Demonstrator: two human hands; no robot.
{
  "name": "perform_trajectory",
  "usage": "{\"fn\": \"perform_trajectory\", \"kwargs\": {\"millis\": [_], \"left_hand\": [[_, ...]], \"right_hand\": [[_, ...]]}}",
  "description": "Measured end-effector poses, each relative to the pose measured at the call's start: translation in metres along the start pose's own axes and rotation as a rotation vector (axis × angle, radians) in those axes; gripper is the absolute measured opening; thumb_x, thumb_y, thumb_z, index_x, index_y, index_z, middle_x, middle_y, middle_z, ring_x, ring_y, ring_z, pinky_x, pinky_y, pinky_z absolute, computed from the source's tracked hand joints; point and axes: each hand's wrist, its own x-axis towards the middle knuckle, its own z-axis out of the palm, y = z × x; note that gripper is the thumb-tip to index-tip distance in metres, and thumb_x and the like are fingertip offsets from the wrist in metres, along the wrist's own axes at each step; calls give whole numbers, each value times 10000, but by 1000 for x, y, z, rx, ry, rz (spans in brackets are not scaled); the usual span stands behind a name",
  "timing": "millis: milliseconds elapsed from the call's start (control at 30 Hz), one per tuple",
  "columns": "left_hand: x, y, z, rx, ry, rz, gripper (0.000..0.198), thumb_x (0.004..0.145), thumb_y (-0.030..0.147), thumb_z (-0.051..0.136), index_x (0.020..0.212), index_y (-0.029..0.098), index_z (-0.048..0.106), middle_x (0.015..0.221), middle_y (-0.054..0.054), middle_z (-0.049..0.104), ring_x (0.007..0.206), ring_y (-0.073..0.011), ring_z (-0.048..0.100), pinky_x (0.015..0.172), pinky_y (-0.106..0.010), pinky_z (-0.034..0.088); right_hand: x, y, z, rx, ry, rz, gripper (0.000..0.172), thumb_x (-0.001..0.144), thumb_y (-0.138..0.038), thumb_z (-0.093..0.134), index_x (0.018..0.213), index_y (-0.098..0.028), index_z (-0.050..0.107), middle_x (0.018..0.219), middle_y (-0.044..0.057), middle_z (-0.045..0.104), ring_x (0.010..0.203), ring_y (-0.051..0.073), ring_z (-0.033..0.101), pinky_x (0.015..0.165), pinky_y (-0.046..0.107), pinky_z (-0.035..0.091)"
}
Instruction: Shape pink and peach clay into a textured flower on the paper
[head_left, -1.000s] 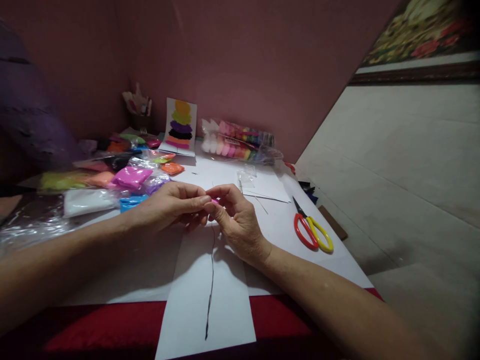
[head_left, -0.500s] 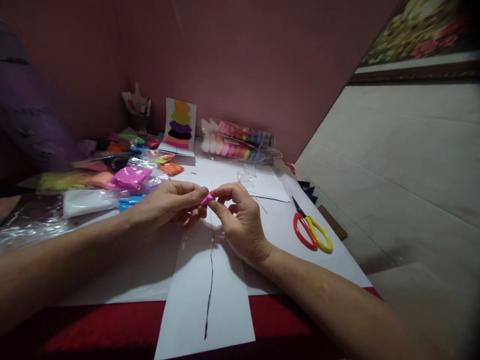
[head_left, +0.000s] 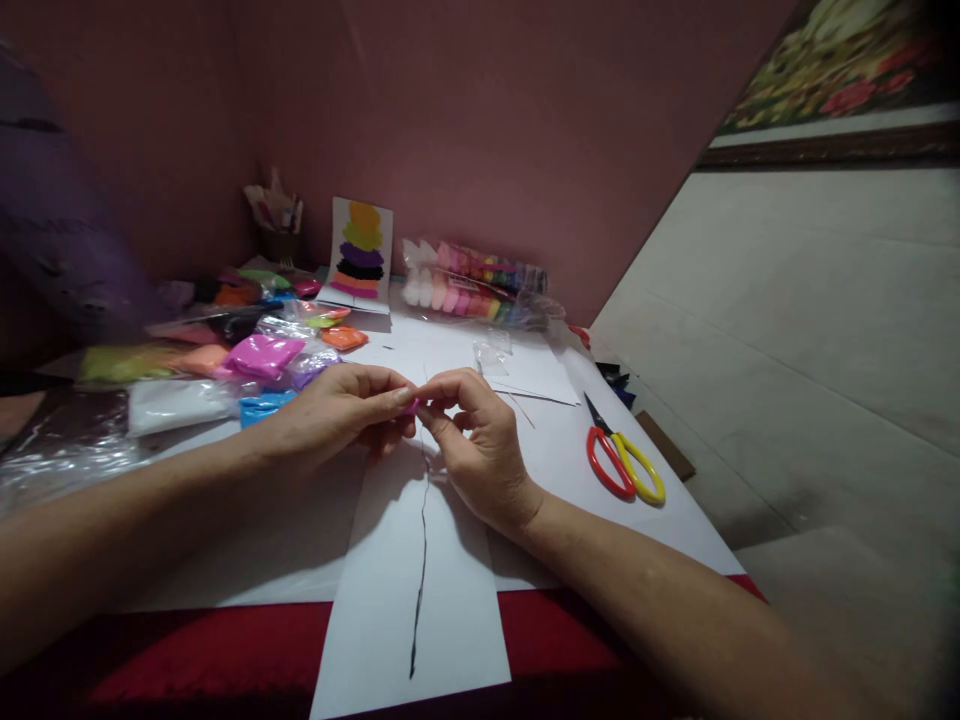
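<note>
Between the fingertips of both hands is a small lump of pink modelling clay, mostly covered by the fingers. My left hand pinches it from the left, thumb on top. From the right, my right hand pinches it between thumb and forefinger. Both hands are raised over a white sheet of paper that hangs past the front table edge. A thin, wavy black line runs down this sheet from below the fingers, thickest at its near end.
Scissors with red and yellow handles lie on the right. Plastic packets of coloured clay crowd the left. A card with colour bands leans at the back, beside a bag of coloured sticks. A cup stands in the corner.
Less of the pink clay shows between the fingertips now. The fingers have shifted slightly around it; both arms stay in nearly the same place.
</note>
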Motion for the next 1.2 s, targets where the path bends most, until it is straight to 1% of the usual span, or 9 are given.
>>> {"fn": "perform_trajectory", "kwargs": {"millis": [100, 200, 367, 433, 600, 833, 933, 1033, 1200], "left_hand": [[0, -1, 0, -33, 11, -7, 147, 834, 287, 620, 778, 152, 631, 652, 6, 615, 473, -65, 516, 428, -160, 359], [0, -1, 1, -73, 45, -13, 115, 848, 257, 597, 822, 150, 628, 652, 9, 608, 471, -67, 517, 428, -162, 369], [0, -1, 2, -106, 79, -22, 150, 863, 293, 588, 932, 164, 624, 637, 22, 570, 475, -88, 515, 422, -183, 390], [0, -2, 2, -84, 61, -13, 181, 871, 340, 591, 907, 167, 631, 626, 25, 561, 478, -86, 508, 423, -179, 380], [-1, -2, 2, 5, 53, 0, 310, 868, 434, 594, 711, 167, 596, 565, 29, 547, 462, -73, 476, 424, -173, 347], [0, -2, -1, 41, 88, -13, 372, 784, 516, 668, 656, 181, 566, 513, 45, 527, 409, -58, 401, 380, -172, 281], [1, -2, -2, 34, 95, 13, 368, 766, 515, 683, 656, 184, 564, 502, 50, 511, 410, -60, 397, 378, -170, 283], [1, 0, 0, 91, 126, 52, 355, 764, 488, 680, 641, 177, 562, 493, 48, 502, 415, -62, 400, 384, -171, 292], [0, 3, 3, 210, 183, 99, 246, 775, 388, 640, 682, 167, 590, 525, 39, 519, 459, -85, 459, 427, -188, 355]], "right_hand": [[0, 1, 0, -16, 7, -31, 96, 864, -126, 580, 862, -213, 621, 878, 16, 595, 788, 144, 570, 628, 270, 461], [0, 1, -1, -22, 10, -39, 128, 854, -99, 569, 864, -217, 617, 887, 17, 600, 805, 150, 570, 644, 275, 469], [0, 1, -1, -12, -4, -34, 138, 858, -105, 565, 866, -229, 626, 896, 20, 600, 822, 159, 572, 646, 283, 481], [-1, 2, -1, 3, -4, -38, 142, 859, -106, 566, 871, -232, 631, 901, 20, 598, 818, 158, 572, 649, 287, 486], [0, 2, -1, 18, -14, -49, 138, 861, -115, 564, 853, -233, 636, 894, 21, 602, 830, 162, 577, 663, 297, 497], [0, 1, 0, 17, -22, -45, 114, 857, -128, 579, 852, -229, 632, 894, 19, 609, 825, 157, 578, 674, 301, 494], [0, 1, 0, 20, -35, -61, 123, 855, -118, 575, 853, -228, 631, 889, 19, 614, 849, 163, 584, 674, 303, 492], [0, 0, 0, 9, -48, -73, 144, 853, -107, 562, 849, -234, 630, 887, 18, 621, 856, 165, 589, 665, 302, 492], [0, 0, 0, 6, -60, -81, 145, 858, -107, 557, 824, -233, 621, 860, 13, 623, 842, 164, 591, 656, 300, 497]]}}
